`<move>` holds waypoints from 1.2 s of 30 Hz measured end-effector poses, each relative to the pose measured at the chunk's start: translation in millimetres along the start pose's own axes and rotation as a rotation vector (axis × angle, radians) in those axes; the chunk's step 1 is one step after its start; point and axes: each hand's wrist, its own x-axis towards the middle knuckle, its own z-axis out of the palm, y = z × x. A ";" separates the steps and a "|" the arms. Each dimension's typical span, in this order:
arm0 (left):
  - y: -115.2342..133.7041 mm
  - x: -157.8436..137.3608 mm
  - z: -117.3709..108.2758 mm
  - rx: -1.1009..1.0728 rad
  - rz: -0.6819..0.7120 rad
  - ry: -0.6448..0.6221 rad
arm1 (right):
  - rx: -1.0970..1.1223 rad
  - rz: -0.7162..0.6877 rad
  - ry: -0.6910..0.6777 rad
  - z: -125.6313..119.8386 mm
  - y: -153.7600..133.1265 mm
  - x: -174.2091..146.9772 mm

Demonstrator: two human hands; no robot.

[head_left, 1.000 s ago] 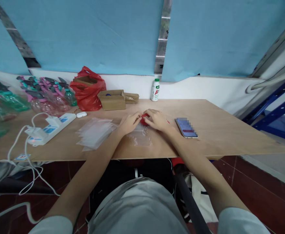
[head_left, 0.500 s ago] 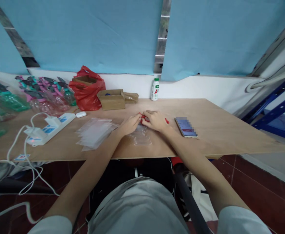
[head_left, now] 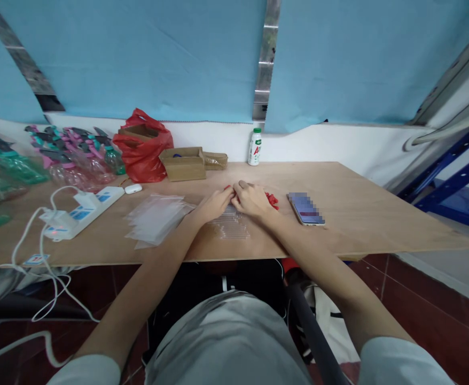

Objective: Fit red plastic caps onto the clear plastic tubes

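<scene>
Since both hands crowd over it, only a sliver of the red piece (head_left: 227, 187) shows, just at the far end of the clear strips (head_left: 234, 231) lying on the desk (head_left: 358, 214). The left hand (head_left: 217, 202) and right hand (head_left: 252, 199) meet there with fingers bent and tips together, probably so that one steadies what the other works on; the fingers hide the grip, so I cannot tell whether either hand is pinching the piece or only touching it. Both forearms come in low over the desk on either side of the strips, which likely helps keep small movements steady. Just right of the strips, partly behind the right hand, sit more red bits (head_left: 272, 201), seemingly kept within easy reach. Left of the strips lie clear bags (head_left: 156, 216), fanned in a loose pile that should make single edges easier to catch. Farther right of the strips is a phone (head_left: 306, 209), face up, perhaps so its screen can be glanced at. Well beyond the strips, a white bottle (head_left: 255, 147) stands upright near the wall, while a cardboard box (head_left: 184, 164) and red bag (head_left: 144, 152) sit beyond and to their left, apparently out of the hands' way.
</scene>
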 end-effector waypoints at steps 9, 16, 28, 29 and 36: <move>0.6 -0.5 -6.5 -0.024 0.025 0.006 | 0.044 -0.065 0.027 0.7 5.4 0.3; 0.7 -3.8 -11.3 -0.030 -0.011 0.089 | 0.131 -0.171 0.117 -1.6 22.8 -5.2; 4.5 -3.9 -9.8 -0.041 -0.064 0.062 | 0.135 -0.057 0.056 -5.4 20.2 -5.2; 4.2 -3.6 -9.3 -0.047 -0.054 0.062 | 0.134 -0.056 0.065 -5.0 20.0 -5.0; 2.3 -2.1 -5.4 -0.045 -0.023 0.063 | 0.093 -0.068 0.067 -6.8 13.1 -4.7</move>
